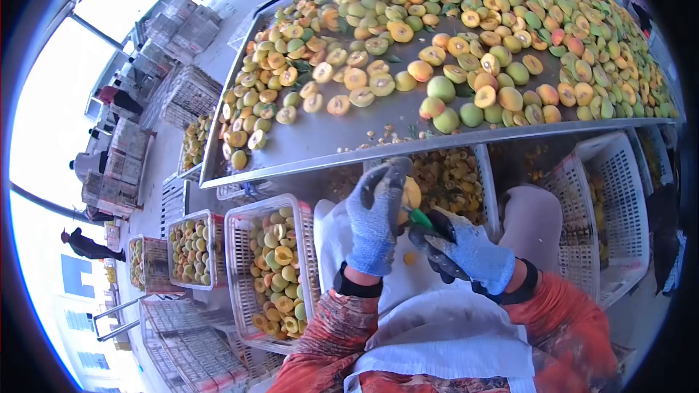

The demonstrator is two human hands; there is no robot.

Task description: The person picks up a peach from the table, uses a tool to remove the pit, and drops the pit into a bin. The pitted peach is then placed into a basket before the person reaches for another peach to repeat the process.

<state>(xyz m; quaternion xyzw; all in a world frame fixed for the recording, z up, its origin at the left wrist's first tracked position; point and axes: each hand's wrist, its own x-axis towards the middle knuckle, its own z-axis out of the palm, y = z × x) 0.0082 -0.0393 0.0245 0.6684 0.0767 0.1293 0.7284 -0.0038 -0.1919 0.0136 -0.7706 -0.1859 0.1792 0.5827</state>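
Note:
My left hand, in a blue glove with dark fingers, is closed around a peach half, its yellow side partly showing. Close beside it, my right hand, gloved the same way, grips a tool by its green handle. The tool's tip meets the fruit and is hidden, so its exact kind does not show. Both hands are over my lap, just in front of the metal table. Many halved peaches, some with the stone side up, and whole green ones lie on that table.
A white crate of peach halves stands at my left, with more filled crates beyond. Below the table edge, a container holds stones and scraps. White crates stand at my right. Other people are at the far left and across the table.

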